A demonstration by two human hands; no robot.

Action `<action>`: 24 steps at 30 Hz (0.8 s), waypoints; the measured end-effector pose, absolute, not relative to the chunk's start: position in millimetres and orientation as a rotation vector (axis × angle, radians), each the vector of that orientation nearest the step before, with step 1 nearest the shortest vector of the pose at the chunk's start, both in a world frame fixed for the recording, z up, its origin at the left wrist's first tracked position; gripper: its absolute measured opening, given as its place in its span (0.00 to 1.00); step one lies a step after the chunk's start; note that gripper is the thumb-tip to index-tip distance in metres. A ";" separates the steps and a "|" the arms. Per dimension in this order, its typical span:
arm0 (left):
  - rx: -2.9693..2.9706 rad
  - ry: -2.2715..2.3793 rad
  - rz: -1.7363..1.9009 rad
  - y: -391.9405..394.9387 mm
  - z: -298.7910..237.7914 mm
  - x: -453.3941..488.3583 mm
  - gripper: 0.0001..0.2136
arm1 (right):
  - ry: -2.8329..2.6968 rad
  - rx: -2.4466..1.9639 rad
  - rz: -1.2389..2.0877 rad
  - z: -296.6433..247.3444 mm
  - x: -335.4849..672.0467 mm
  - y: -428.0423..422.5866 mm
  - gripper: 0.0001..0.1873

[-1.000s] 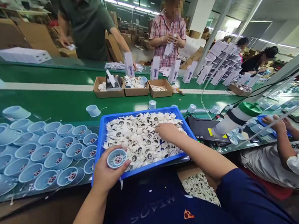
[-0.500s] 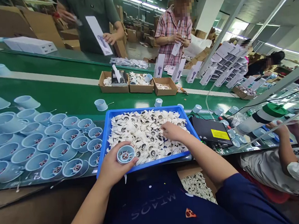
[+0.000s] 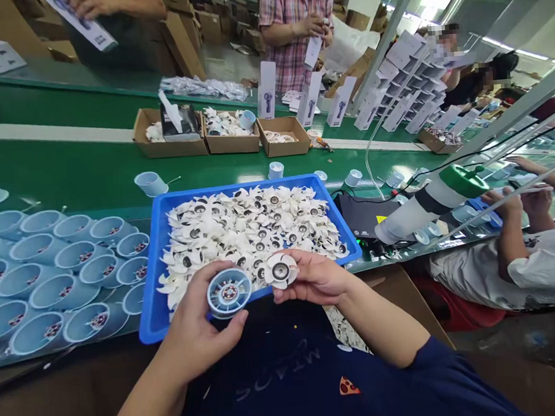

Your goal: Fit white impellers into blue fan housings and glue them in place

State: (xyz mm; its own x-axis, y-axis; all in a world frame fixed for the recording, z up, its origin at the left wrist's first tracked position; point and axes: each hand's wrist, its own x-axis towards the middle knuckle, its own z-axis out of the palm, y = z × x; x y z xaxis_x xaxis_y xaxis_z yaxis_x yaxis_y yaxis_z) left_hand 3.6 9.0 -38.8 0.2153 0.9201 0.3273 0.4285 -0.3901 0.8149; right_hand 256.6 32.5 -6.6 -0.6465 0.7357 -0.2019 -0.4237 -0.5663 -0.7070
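Tray [image 3: 153, 307] heaped with white plastic fan impellers [image 3: 255, 235].

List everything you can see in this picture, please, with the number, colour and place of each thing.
tray: one, blue, on the green conveyor belt, before the person.
petal-shaped parts: many, white with dark centres, heaped in the tray.
round cups: many, pale blue, on the belt left of the tray.
cardboard boxes: three, brown, in a row beyond the tray.
product cartons: several, white, standing beyond those boxes.
black device: one, black with yellow label, right of the tray.
person in plaid shirt: one, red-checked, across the belt.
seated person: one, white shirt, at right.
left hand: one, holding a blue cup.
right hand: one, holding a white petal part.
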 end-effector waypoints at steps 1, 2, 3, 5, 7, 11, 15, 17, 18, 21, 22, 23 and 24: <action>1.924 1.258 1.094 7.6 -37.7 5.4 0.28 | -0.815 -0.628 2.224 -8.5 256.7 32.0 0.33; 1.925 1.281 1.080 6.6 -36.4 6.9 0.28 | -0.809 -0.618 2.238 -10.8 256.6 31.5 0.32; 1.930 1.307 1.067 5.9 -34.8 8.2 0.27 | -0.803 -0.608 2.253 -13.1 256.5 31.0 0.32; 1.973 1.334 1.031 5.6 -30.8 10.1 0.26 | -0.793 -0.602 2.282 -17.4 256.2 30.0 0.32; 2.060 1.316 1.005 6.3 -25.8 11.5 0.25 | -0.778 -0.604 2.298 -20.3 256.2 29.4 0.33; 2.214 1.236 1.046 8.9 -16.5 14.7 0.25 | -0.753 -0.582 2.307 -21.3 258.8 29.7 0.33; 2.190 1.221 1.020 10.8 -10.3 19.6 0.25 | -0.745 -0.568 2.302 -19.2 263.9 29.1 0.32; 2.168 1.234 0.995 11.7 -8.1 22.7 0.24 | -0.743 -0.565 2.290 -18.2 265.8 28.5 0.32; 2.168 1.235 0.981 12.2 -7.1 24.3 0.24 | -0.741 -0.561 2.282 -18.0 266.4 28.3 0.32; 2.211 1.210 0.955 14.3 -5.0 28.2 0.24 | -0.758 -0.553 2.245 -17.8 267.8 28.5 0.31; 2.234 1.199 0.948 15.1 -4.6 29.1 0.25 | -0.781 -0.562 2.227 -17.5 268.4 28.5 0.30; 2.258 1.194 0.942 15.9 -4.2 29.8 0.25 | -0.817 -0.577 2.201 -16.6 268.9 28.4 0.30; 2.282 1.197 0.931 16.6 -4.0 30.5 0.25 | -0.875 -0.595 2.162 -14.9 269.5 27.9 0.29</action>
State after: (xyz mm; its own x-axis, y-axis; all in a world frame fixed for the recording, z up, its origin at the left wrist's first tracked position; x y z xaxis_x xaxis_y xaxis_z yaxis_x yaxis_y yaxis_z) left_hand 30.5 16.6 -4.0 0.4119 0.8316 0.3726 0.5658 -0.5539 0.6107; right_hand 269.5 27.9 -14.9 -0.6359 0.7583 -0.1433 -0.4452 -0.5122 -0.7345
